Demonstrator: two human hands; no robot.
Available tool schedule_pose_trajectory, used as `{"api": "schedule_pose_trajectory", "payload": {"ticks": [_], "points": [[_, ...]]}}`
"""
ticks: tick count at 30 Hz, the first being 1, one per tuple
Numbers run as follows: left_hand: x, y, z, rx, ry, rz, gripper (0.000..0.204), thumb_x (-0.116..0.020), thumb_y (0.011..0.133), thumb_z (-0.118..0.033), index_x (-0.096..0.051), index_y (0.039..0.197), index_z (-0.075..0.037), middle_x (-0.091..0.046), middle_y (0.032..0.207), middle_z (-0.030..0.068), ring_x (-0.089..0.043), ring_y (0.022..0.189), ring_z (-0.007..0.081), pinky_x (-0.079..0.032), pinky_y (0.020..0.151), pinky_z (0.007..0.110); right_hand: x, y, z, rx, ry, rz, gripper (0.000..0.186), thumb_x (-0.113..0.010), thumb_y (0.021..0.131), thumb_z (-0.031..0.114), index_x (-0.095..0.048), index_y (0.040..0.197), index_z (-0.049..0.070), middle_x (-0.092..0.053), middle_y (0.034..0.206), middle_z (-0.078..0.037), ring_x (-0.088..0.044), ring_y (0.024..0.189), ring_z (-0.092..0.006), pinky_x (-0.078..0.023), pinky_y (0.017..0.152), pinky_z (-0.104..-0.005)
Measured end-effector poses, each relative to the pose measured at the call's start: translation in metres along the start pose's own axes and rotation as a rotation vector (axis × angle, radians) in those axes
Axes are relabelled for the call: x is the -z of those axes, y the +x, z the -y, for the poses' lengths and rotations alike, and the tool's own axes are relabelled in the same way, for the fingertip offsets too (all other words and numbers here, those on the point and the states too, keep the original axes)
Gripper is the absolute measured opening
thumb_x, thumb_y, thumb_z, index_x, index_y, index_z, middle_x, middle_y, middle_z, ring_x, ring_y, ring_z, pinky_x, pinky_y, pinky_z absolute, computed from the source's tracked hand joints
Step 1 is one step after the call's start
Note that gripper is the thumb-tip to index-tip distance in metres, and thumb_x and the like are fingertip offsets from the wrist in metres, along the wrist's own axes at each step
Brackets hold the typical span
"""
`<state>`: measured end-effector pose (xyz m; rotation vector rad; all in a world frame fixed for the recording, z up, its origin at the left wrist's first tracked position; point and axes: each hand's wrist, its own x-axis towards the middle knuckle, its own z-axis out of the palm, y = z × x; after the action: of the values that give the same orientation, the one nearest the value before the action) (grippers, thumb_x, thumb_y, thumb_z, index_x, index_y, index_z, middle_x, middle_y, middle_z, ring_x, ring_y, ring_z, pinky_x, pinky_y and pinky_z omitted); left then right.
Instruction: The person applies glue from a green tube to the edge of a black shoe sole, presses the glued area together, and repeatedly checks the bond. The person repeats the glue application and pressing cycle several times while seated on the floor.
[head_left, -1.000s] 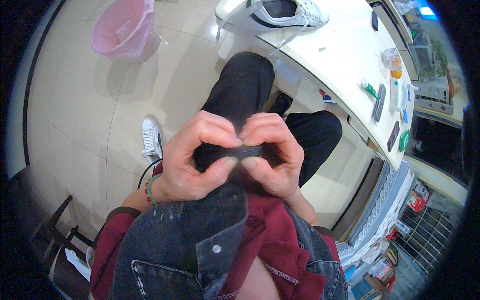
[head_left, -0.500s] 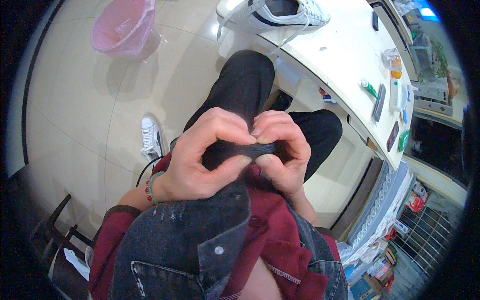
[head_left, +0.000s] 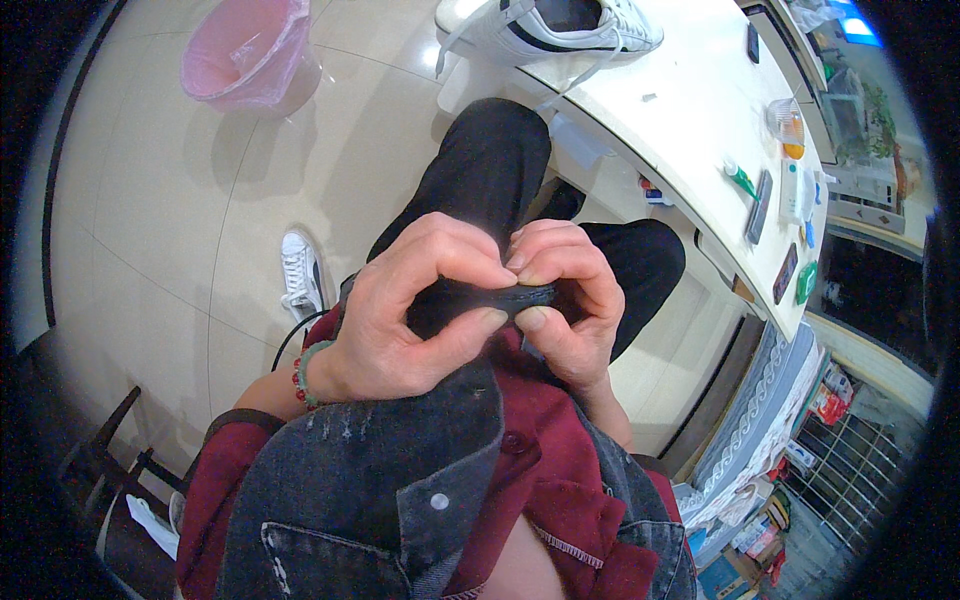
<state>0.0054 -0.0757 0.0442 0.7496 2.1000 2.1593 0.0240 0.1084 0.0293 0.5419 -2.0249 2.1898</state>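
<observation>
Both hands are close together over my lap, pinching a small black piece (head_left: 532, 296) with a rough, layered-looking edge. Its exact kind cannot be made out, as its dark body blends with my black trousers. My left hand (head_left: 395, 310) grips it between thumb on the near side and curled fingers on the far side. On the other end, my right hand (head_left: 578, 300) holds it in the same kind of pinch, the two hands nearly touching. A white sneaker (head_left: 560, 35) with a black stripe and loose laces rests on the white table's (head_left: 690, 120) far left corner.
On the floor are another white sneaker (head_left: 300, 275) to my left and a pink-lined bin (head_left: 250, 60) farther off. The table's right side holds a green-and-white tube (head_left: 739, 178), a phone (head_left: 786, 273) and a plastic cup (head_left: 785, 122). A dark chair (head_left: 130, 480) stands at lower left.
Both hands have shifted very slightly, and the black piece's layered edge now shows a little more between the right fingers and thumb. The grip of both hands stays the same.
</observation>
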Motion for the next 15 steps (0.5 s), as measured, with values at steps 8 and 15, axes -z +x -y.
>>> {"api": "schedule_pose_trajectory", "payload": {"ticks": [8, 15], "points": [[0.0011, -0.0006, -0.0001, -0.003, -0.002, 0.001, 0.029, -0.07, 0.071, 0.006, -0.062, 0.097, -0.003, -0.061, 0.095, 0.0111, -0.062, 0.088, 0.0237, -0.049, 0.08, 0.031, 0.0001, -0.0003, -0.0001, -0.004, -0.014, 0.008, 0.026, -0.075, 0.075, 0.008, -0.061, 0.097, 0.002, -0.062, 0.101, -0.012, -0.056, 0.098, -0.0261, -0.044, 0.09, -0.0378], [0.001, -0.002, 0.0017, -0.006, -0.018, -0.01, 0.029, -0.069, 0.071, 0.007, -0.062, 0.097, -0.003, -0.061, 0.096, 0.0112, -0.061, 0.088, 0.0233, -0.049, 0.08, 0.031, -0.0023, 0.0007, 0.0006, 0.005, -0.041, 0.001, 0.027, -0.074, 0.074, 0.005, -0.061, 0.097, 0.002, -0.062, 0.1, -0.012, -0.057, 0.097, -0.0257, -0.044, 0.089, -0.0375]]}}
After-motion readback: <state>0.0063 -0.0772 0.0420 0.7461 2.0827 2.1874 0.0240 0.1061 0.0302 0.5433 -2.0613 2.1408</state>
